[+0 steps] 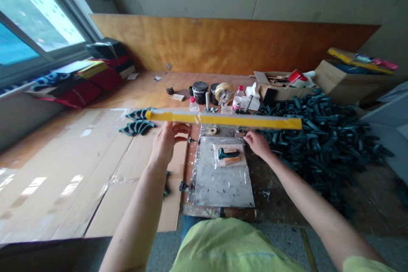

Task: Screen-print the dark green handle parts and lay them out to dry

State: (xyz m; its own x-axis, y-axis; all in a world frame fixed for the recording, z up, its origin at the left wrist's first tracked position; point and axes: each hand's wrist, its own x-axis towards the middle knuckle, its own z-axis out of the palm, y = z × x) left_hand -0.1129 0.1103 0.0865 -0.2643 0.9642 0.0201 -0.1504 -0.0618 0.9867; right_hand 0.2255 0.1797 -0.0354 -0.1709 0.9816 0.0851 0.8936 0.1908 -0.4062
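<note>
A metal plate [223,185] lies in front of me, and on it a dark green curved part [228,153] rests in a light-coloured fixture. My left hand [170,138] is at the plate's upper left, fingers apart, near a small black knob [191,140]. At the upper right of the plate, my right hand [256,142] has its fingertips pinched together; whatever they hold is too small to name. A long yellow-edged bar [223,120] spans the view just beyond both hands.
Many dark green parts [318,144] are heaped on the right. A few more [137,127] lie on cardboard [79,157] at left. Black jars [200,92], a tape roll [224,92], a bottle [240,91] and an open box [287,92] stand behind the bar.
</note>
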